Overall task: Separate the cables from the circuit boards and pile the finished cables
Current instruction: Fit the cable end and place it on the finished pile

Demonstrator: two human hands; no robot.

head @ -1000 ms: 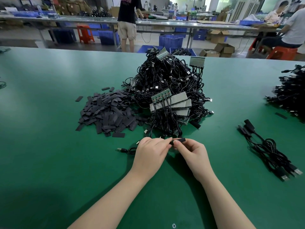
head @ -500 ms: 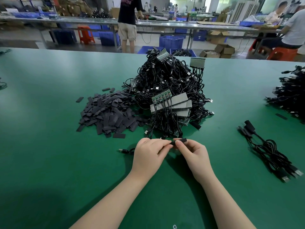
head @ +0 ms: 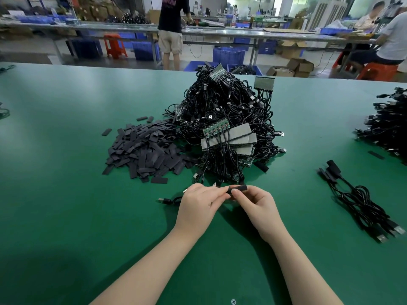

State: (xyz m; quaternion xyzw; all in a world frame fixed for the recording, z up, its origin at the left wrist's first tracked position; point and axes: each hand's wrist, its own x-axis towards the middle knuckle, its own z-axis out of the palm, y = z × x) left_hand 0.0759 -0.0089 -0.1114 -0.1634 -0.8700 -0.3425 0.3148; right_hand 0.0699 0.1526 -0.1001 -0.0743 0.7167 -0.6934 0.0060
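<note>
— While both hands meet over the surface, what are they on?

— I see my left hand (head: 199,205) and my right hand (head: 256,205) pinching one small black connector piece (head: 239,187) between fingertips and thumbs, fingers curled round it. It sits right at the point where the two hands touch, just above the green surface (head: 66,216).

— And the cable itself?

— A black cable (head: 170,200) trails out from under my left hand to its outer side, ending in a plug that lies flat on the surface. Whether it joins the piece I hold, I cannot tell; my left hand covers that part.

— What lies beyond the hands?

— Just past my fingertips stands the big heap of black cables (head: 224,111) with green circuit boards (head: 217,129) and grey strips still among them. Its nearest cables almost reach my knuckles. Beyond my left hand and beside the heap lies a spread of flat dark sleeves (head: 143,150).

— And on the right hand's side?

— Well apart from my right hand, a small bundle of loose cables (head: 361,201) lies on the surface, metal plugs pointing toward me. Farther out on that side sits another dark cable pile (head: 387,124), cut off by the edge of view.
</note>
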